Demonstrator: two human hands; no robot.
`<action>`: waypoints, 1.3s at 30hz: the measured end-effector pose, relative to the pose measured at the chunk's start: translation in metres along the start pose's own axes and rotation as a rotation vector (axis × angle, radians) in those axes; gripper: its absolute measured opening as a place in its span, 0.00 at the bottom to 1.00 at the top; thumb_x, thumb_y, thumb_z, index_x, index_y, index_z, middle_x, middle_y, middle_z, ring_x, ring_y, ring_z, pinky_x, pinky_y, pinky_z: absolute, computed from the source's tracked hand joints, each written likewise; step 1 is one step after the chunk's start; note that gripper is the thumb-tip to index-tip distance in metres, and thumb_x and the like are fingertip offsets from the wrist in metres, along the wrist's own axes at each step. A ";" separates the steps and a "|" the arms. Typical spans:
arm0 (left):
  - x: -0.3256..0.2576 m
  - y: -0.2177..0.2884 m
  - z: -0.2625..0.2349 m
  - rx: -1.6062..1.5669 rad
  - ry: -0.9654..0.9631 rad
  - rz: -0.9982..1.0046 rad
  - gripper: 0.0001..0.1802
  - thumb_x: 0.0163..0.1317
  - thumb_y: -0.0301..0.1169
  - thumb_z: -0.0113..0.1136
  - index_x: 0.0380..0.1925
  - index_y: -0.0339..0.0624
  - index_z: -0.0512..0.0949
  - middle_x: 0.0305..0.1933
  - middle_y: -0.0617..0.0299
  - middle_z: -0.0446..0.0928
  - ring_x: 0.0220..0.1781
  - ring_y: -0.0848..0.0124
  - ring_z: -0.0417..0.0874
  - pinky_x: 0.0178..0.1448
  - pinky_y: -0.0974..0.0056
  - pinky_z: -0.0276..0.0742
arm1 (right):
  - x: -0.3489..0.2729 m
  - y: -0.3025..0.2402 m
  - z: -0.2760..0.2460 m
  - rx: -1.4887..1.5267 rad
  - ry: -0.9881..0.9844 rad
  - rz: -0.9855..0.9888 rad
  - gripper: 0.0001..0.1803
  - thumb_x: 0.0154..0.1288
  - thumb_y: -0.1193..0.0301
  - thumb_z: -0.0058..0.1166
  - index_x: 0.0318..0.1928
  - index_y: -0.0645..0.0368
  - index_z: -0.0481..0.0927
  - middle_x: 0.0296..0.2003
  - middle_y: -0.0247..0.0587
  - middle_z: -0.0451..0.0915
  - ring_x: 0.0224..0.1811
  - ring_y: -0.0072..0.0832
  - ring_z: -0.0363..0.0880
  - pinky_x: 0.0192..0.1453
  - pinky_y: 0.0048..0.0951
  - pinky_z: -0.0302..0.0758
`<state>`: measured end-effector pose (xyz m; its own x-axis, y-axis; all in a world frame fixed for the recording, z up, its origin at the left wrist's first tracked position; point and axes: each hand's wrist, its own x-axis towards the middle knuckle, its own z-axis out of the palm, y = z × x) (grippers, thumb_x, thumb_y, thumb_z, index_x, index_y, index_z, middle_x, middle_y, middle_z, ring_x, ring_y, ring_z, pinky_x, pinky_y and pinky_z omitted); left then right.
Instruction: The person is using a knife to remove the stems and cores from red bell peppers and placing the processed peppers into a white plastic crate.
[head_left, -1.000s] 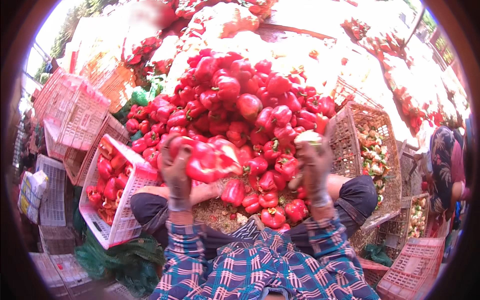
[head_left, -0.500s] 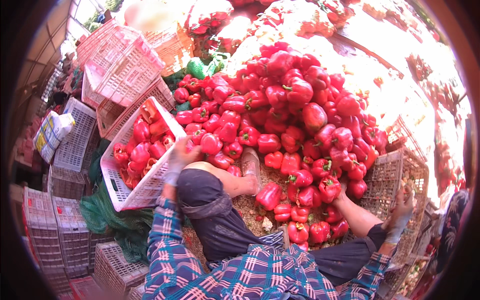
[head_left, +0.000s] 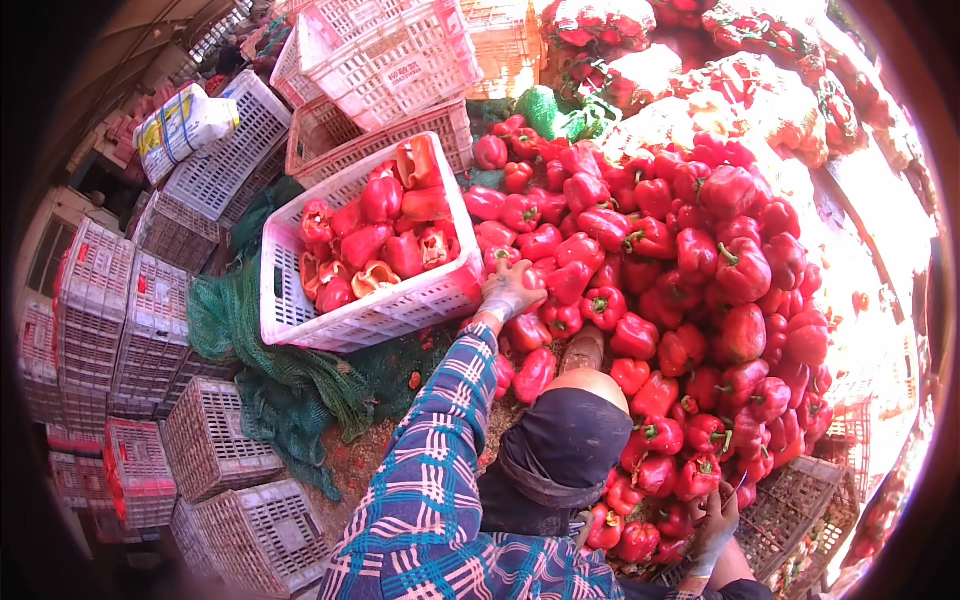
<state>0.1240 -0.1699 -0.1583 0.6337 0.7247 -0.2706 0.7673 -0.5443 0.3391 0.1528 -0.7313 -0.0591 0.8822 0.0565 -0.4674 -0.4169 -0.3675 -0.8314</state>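
My left hand (head_left: 512,291) reaches to the left edge of a big heap of red bell peppers (head_left: 745,265), its fingers curled on a red bell pepper (head_left: 534,277). Beside that hand stands a white plastic crate (head_left: 375,318) holding several peppers, some cut open with pale insides showing. Low at the right, close to my raised knee, my right hand (head_left: 714,530) is closed; a thin blade like that of a small knife (head_left: 741,482) sticks out from its fingers, the handle hidden. Red peppers lie just above this hand.
Stacked plastic crates (head_left: 95,310) line the left side, with more crates (head_left: 395,70) behind the white one. Green netting (head_left: 290,350) lies on the ground below it. Filled net sacks (head_left: 740,85) stand at the back. A dark crate (head_left: 800,510) is at the lower right.
The view has swung left, so the crate and heap sit further right in it. My left hand has moved from the crate's side onto a pepper. My right hand has come in toward the heap.
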 end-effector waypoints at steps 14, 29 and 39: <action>-0.006 -0.028 0.049 -0.241 -0.122 -0.117 0.53 0.45 0.59 0.75 0.69 0.50 0.66 0.68 0.36 0.66 0.67 0.44 0.73 0.68 0.48 0.72 | -0.013 0.006 0.059 -0.196 -0.151 0.055 0.15 0.68 0.73 0.57 0.53 0.67 0.79 0.37 0.38 0.83 0.33 0.21 0.79 0.37 0.24 0.77; -0.105 0.084 -0.055 -0.698 0.246 0.720 0.42 0.43 0.38 0.78 0.60 0.41 0.71 0.59 0.50 0.72 0.64 0.54 0.72 0.68 0.53 0.70 | 0.001 -0.077 0.105 -0.255 -0.315 -0.235 0.15 0.73 0.60 0.50 0.42 0.60 0.80 0.26 0.50 0.79 0.29 0.37 0.83 0.34 0.38 0.75; -0.149 0.205 -0.116 -0.580 0.402 1.144 0.44 0.38 0.33 0.79 0.60 0.45 0.71 0.62 0.49 0.68 0.66 0.48 0.69 0.70 0.48 0.69 | -0.001 -0.208 0.135 -0.162 -0.302 -0.575 0.19 0.73 0.56 0.48 0.42 0.60 0.80 0.32 0.58 0.82 0.40 0.56 0.82 0.43 0.51 0.75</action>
<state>0.1755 -0.3401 0.0555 0.7368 0.1141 0.6664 -0.3849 -0.7395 0.5522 0.2095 -0.5299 0.0739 0.8442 0.5339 -0.0469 0.1600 -0.3346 -0.9287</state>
